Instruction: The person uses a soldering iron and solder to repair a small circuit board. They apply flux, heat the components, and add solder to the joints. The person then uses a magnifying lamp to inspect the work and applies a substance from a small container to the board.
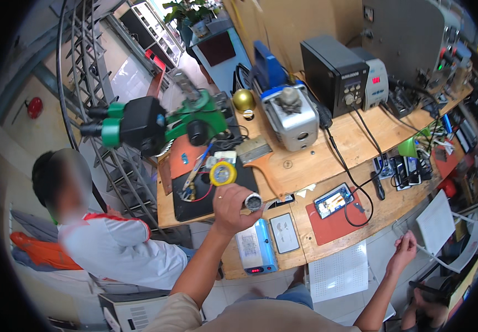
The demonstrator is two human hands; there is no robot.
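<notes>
My left hand (230, 209) is closed around a small round container (253, 202), whose open end shows a grey, rough-looking inside. It is held over the near edge of the bench, just below a yellow round-rimmed item (223, 174). My right hand (404, 250) is off to the right, past the bench edge and in front of a white chair (437, 221). Its fingers are pressed together, and a thin pale outline shows by the fingertips; I cannot make out whether they hold it. An opened phone (333, 201) lies on a red mat (322, 229) between my hands.
A green-and-black microscope (134, 124) stands at the left. A wide brush (264, 166) lies on the wooden bench (294, 171). Behind are a silver-and-blue machine (294, 119) and a black station (335, 72). Black cables hang toward the phone. A seated person (117, 243) is at left.
</notes>
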